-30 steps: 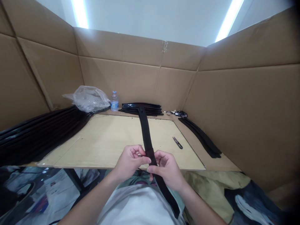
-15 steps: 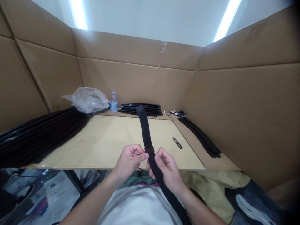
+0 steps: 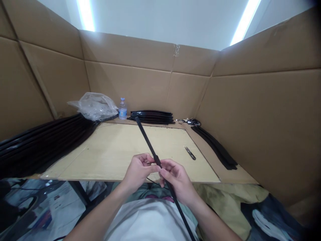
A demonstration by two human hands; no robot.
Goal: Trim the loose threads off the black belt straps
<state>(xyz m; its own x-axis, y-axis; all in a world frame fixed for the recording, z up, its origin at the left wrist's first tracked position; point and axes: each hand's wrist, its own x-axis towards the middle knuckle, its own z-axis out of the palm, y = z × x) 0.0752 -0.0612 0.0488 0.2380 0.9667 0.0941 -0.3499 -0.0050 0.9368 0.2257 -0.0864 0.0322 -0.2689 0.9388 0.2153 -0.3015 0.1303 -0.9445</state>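
Between my hands, above the front edge of the table, a long black strap [image 3: 147, 141] is turned edge-on. Its far end points up and away to the left, and its near part runs down past my right forearm. A dark band [image 3: 156, 160] wraps around it near my fingertips. My left hand [image 3: 140, 170] pinches at the strap beside this band. With thumb and fingers, my right hand [image 3: 177, 178] grips the strap just below. A thin dark cord [image 3: 152, 181] hangs under the hands; where it starts is hidden.
Thread snips [image 3: 190, 153] lie on the pale board [image 3: 107, 150]. A long pile of black strips [image 3: 50, 140] fills the left side, with a clear plastic bag [image 3: 96, 106] on it. Behind are a water bottle [image 3: 122, 109] and stacked strips [image 3: 151, 117]. More strips [image 3: 213, 147] lie right. Cardboard walls [image 3: 130, 77] surround everything.
The strap has rotated from showing its flat face to showing its narrow edge, and its far end has tipped left. My right thumb has moved closer to my left thumb.
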